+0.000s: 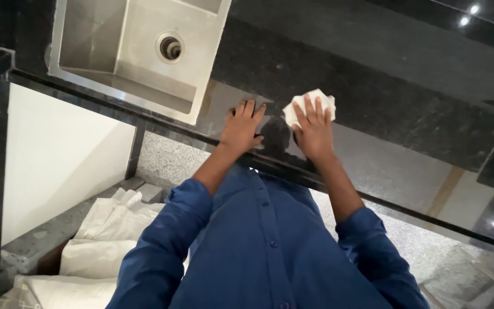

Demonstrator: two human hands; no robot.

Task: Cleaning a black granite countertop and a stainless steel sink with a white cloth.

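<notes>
Head view: a polished black stone countertop (384,86) is seen from above, with the person's two bare forearms extended onto it out of rolled blue shirt sleeves (258,252). The left hand (241,127) is laid flat on the counter surface near the front edge, palm down, fingers extended and held close together; nothing is held in it. The right hand (314,133) is pressed palm down on a crumpled white cloth (310,106), with the fingers spread over the cloth; the cloth is trapped between the palm and the stone, and its folded corners are exposed beyond the fingertips and at both sides of the hand. The cloth is located on the countertop just right of the left hand, the two hands being near each other but apart, with a dark reflection visible on the stone between them. A stainless steel sink (138,63) is recessed into the counter to the left of the left hand; a round drain (170,47) is set in its basin. The left hand is positioned just beside the near right corner of the sink rim. Below the counter edge, at lower left, white sacks (104,240) are stacked on a speckled grey floor (170,157).
</notes>
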